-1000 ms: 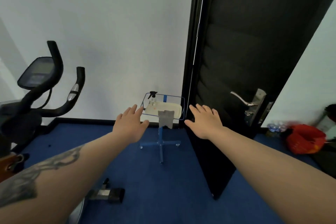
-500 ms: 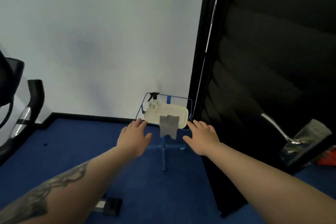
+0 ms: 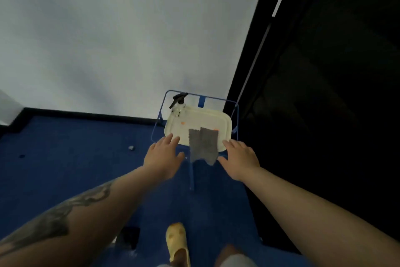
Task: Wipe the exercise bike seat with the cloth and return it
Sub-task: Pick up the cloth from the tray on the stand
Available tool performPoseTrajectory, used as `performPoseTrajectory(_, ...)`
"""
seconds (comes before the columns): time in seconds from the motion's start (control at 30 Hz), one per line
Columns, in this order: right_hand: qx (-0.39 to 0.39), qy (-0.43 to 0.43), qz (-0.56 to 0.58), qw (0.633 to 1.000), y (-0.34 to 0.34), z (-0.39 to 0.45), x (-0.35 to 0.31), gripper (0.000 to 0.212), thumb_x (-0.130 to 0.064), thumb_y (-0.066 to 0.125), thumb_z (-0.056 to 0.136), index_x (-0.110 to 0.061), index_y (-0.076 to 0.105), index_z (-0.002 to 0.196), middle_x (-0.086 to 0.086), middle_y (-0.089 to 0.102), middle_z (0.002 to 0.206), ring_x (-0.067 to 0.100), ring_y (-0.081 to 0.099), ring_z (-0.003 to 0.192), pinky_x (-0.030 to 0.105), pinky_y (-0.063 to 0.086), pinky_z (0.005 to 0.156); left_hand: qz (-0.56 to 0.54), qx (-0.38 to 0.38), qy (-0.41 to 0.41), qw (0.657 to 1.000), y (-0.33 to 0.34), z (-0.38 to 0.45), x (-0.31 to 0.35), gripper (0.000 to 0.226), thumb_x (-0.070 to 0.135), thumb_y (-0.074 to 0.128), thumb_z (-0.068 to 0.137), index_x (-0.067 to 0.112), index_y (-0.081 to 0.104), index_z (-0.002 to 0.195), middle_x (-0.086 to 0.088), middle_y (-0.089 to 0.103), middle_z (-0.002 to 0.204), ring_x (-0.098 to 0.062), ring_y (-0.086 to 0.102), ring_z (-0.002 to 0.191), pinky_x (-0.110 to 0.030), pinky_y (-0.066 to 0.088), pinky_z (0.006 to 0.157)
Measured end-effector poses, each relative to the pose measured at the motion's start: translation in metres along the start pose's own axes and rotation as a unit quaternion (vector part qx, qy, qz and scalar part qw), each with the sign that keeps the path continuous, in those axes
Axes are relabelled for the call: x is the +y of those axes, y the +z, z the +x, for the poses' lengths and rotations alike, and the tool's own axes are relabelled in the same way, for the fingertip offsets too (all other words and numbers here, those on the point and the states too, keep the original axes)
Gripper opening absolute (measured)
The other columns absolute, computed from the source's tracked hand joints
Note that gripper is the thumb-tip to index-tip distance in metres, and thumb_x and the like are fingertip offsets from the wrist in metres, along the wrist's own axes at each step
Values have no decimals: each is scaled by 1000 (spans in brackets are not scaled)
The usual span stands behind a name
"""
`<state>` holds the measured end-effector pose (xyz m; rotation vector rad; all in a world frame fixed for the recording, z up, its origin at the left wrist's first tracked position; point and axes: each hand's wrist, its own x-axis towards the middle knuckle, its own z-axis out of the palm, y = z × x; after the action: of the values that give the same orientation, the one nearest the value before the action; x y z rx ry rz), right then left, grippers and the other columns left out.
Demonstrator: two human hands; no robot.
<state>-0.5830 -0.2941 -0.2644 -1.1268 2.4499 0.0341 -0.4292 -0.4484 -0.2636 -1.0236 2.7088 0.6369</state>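
A grey cloth (image 3: 203,145) hangs over the front rim of a cream tray (image 3: 207,117) that rests on a small blue wire stand (image 3: 234,119). My left hand (image 3: 163,157) is stretched out flat just left of the cloth, fingers apart and near the tray's front edge, holding nothing. My right hand (image 3: 239,158) is spread the same way just right of the cloth, also holding nothing. The exercise bike seat is out of view.
A clear spray bottle with a black trigger (image 3: 179,104) stands at the tray's back left. A black door (image 3: 324,93) stands open on the right. White wall behind, blue carpet below. My foot in a yellow shoe (image 3: 176,243) is near the bottom; a dark bike foot (image 3: 127,237) is beside it.
I have stepped closer to the stand and look further down. The bike handlebars and the door handle have left the view. Both hands have come up to the tray's front edge.
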Motion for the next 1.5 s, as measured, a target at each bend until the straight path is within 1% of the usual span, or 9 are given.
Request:
performPoseTrajectory(0.3, -67, -10, 11, 998, 41, 90, 9, 59, -39, 42, 98, -17, 22, 150, 4, 36, 150, 25, 33, 135, 38, 27, 111, -34, -44, -26, 998, 46, 77, -8, 56, 36, 38, 95, 20, 23, 147, -2, 18, 157, -23, 20, 142, -40, 20, 114)
performPoseTrajectory(0.47, -94, -23, 7, 995, 70, 142, 15, 62, -36, 45, 98, -17, 19, 151, 4, 29, 155, 25, 29, 139, 40, 26, 112, -62, -59, -60, 994, 83, 110, -15, 57, 36, 39, 95, 20, 22, 147, -4, 17, 157, -23, 16, 144, -41, 18, 116)
performPoseTrajectory(0.73, -162, -55, 11, 985, 120, 186, 28, 62, -38, 44, 99, -18, 19, 152, 4, 25, 158, 26, 29, 141, 40, 28, 112, -47, -38, -55, 997, 128, 128, -39, 56, 38, 36, 95, 22, 24, 147, 0, 19, 157, -18, 10, 145, -38, 9, 118)
performPoseTrajectory(0.8, -145, -71, 22, 987, 125, 185, 29, 55, -34, 46, 99, -19, 29, 149, 5, 38, 152, 27, 39, 134, 41, 37, 107, -44, -42, -56, 997, 134, 130, -42, 55, 40, 32, 96, 23, 23, 147, 2, 18, 157, -17, 8, 146, -37, 7, 119)
performPoseTrajectory(0.87, -116, -71, 53, 989, 127, 180, 29, 43, -29, 49, 99, -19, 45, 140, 8, 56, 135, 29, 54, 119, 43, 49, 92, -53, -51, -70, 995, 140, 131, -42, 54, 41, 30, 97, 24, 22, 148, 3, 17, 158, -17, 6, 146, -38, 6, 119)
performPoseTrajectory(0.97, -92, -72, 57, 992, 128, 173, 27, 29, -25, 48, 99, -16, 59, 124, 8, 67, 114, 30, 62, 103, 41, 52, 76, -52, -60, -88, 993, 148, 126, -39, 55, 43, 29, 97, 25, 19, 148, 3, 13, 158, -16, 0, 146, -38, 3, 118)
performPoseTrajectory(1.17, -60, -76, 90, 991, 112, 173, 26, 20, -23, 52, 97, -12, 65, 106, 7, 69, 102, 27, 63, 93, 40, 51, 72, -94, -56, -113, 988, 141, 114, -29, 56, 41, 34, 96, 26, 19, 148, 3, 10, 159, -16, 0, 146, -37, 3, 118)
performPoseTrajectory(1.4, 51, -205, 94, 973, 58, 164, 11, 17, -23, 54, 96, -9, 62, 101, 6, 64, 96, 25, 60, 88, 39, 49, 65, -163, -2, -155, 974, 94, 90, -27, 55, 35, 46, 94, 22, 30, 145, 1, 21, 156, -19, 17, 144, -39, 16, 117)
performPoseTrajectory(1.5, 107, -253, 96, 957, 26, 156, -4, 28, -30, 45, 95, -10, 64, 95, 4, 64, 89, 23, 61, 80, 38, 52, 60, -178, 49, -173, 967, 54, 81, -31, 53, 32, 50, 92, 21, 36, 142, 0, 26, 155, -19, 23, 142, -40, 21, 116)
